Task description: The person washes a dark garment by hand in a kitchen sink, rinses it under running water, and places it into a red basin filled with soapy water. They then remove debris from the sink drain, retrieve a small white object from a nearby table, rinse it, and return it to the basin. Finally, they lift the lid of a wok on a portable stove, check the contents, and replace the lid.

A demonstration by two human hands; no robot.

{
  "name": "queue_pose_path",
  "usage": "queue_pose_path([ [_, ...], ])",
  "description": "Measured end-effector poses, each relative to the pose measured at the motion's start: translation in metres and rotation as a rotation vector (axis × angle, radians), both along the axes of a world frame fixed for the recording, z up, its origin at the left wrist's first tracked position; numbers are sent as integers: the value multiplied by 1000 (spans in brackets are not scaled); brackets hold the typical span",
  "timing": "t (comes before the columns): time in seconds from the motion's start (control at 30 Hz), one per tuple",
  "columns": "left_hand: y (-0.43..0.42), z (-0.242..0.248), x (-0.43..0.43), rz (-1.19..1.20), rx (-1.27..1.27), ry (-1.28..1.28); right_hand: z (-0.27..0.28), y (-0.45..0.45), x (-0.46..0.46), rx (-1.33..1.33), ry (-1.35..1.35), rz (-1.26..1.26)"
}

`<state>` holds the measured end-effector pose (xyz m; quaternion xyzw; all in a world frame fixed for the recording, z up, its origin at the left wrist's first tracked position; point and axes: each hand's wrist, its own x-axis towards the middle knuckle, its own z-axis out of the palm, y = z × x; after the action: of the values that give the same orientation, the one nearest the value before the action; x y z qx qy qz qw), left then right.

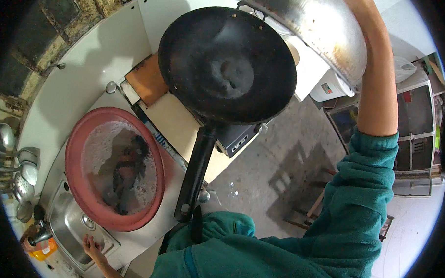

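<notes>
My left hand (92, 246) is low over the stainless steel sink (63, 214), fingers a little apart, with nothing seen in it. To its upper right stands a pink plastic basin (72, 163) of sudsy water, with dark items soaking in it. My right hand is beyond the top edge of the view; only the forearm and green sleeve show. Beside that forearm is a large, domed metal lid or bowl (322, 25), tilted and stained; how it is held is hidden. A black wok (196, 57) sits over a gas stove (237, 139), its long handle (195, 171) pointing towards me.
Ladles and skimmers (24, 183) hang along the left wall. An orange packet (44, 248) lies by the faucet (39, 235). An orange-brown board (147, 79) is behind the wok. To the right are a white bucket (329, 87), a cabinet (413, 138) and a wooden stool (312, 212).
</notes>
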<state>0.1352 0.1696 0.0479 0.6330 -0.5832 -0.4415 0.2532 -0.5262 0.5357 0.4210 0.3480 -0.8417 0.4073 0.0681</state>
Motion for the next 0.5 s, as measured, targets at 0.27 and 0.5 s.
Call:
queue_pose_path([
  [0.27,-3,-7,-4,-28,14,-31,-10,0,-18,30,26,-51],
  [0.5,1,-13,4,-44,20,-9,-12,7,-14,6,-10,-73],
])
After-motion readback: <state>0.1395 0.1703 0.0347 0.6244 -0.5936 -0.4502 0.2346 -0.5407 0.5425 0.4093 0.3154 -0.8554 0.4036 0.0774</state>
